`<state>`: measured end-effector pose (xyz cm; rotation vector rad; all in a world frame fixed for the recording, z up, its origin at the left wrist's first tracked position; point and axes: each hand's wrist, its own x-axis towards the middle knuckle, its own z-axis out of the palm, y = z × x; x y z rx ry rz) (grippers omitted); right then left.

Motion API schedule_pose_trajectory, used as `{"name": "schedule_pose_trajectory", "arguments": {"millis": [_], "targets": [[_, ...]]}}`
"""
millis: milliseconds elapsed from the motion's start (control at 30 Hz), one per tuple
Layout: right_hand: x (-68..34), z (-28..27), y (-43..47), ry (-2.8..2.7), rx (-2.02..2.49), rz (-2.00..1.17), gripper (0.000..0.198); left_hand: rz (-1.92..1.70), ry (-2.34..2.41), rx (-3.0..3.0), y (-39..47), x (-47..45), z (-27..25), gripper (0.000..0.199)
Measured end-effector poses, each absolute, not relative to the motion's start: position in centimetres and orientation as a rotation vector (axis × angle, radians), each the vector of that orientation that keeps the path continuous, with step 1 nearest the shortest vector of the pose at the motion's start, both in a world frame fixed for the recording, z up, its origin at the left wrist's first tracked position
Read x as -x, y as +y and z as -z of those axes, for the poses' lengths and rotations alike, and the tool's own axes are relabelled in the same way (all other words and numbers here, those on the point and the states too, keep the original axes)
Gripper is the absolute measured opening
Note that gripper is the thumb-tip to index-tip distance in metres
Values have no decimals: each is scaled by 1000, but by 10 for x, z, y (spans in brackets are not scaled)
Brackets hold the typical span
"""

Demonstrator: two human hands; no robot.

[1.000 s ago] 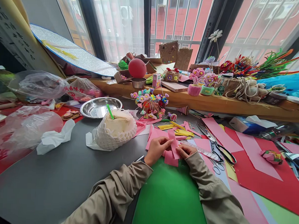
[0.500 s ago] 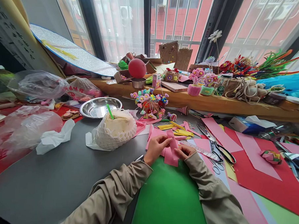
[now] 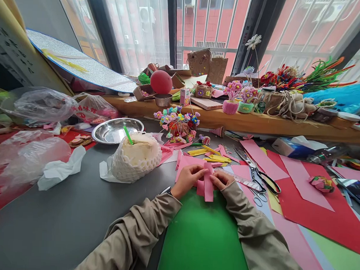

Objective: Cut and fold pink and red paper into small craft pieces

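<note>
A strip of pink paper (image 3: pixel 208 187) is held upright between my two hands, above the far end of a green sheet (image 3: pixel 205 235). My left hand (image 3: pixel 187 179) pinches its left edge with thumb and fingers. On the other side, my right hand (image 3: pixel 222 179) grips the right edge with its fingertips. More pink paper pieces (image 3: pixel 184 162) lie behind and under the hands. Yellow folded strips (image 3: pixel 217 157) sit just beyond them. A clear ruler (image 3: pixel 246 182) lies right of my right hand, beside large black-handled scissors (image 3: pixel 267 180) and a smaller pair of scissors (image 3: pixel 260 198).
A coconut in white foam netting (image 3: pixel 137 161) with a green straw stands to the left, before a metal plate (image 3: pixel 108 138). Plastic bags (image 3: pixel 33 152) fill the far left. Red card (image 3: pixel 314 208) and pink sheets cover the right. A basket of colourful flowers (image 3: pixel 179 129) stands behind.
The pink strip has turned from a slant to nearly upright. My hands have shifted slightly around it and still hold it. The whole view has moved a little.
</note>
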<state>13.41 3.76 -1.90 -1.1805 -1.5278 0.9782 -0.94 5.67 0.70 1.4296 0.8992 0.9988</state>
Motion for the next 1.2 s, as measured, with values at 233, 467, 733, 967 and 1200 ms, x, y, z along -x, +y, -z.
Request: {"name": "schedule_pose_trajectory", "arguments": {"millis": [233, 467, 733, 967, 1200], "targets": [[-135, 17, 39, -1431, 1214, -992, 34, -910, 863, -1498, 57, 10, -6, 26], [-135, 22, 42, -1388, 1220, -957, 34, -846, 858, -1510, 56, 9, -4, 28], [-136, 21, 42, -1426, 1225, -919, 32, -834, 906, -1587, 58, 9, -3, 30], [-136, 23, 44, -1360, 1247, -971, 31, -821, 914, -1645, 58, 9, 1, 32], [-137, 26, 45, -1411, 1230, -976, 29, -840, 948, -1553, 57, 9, -2, 31]]}}
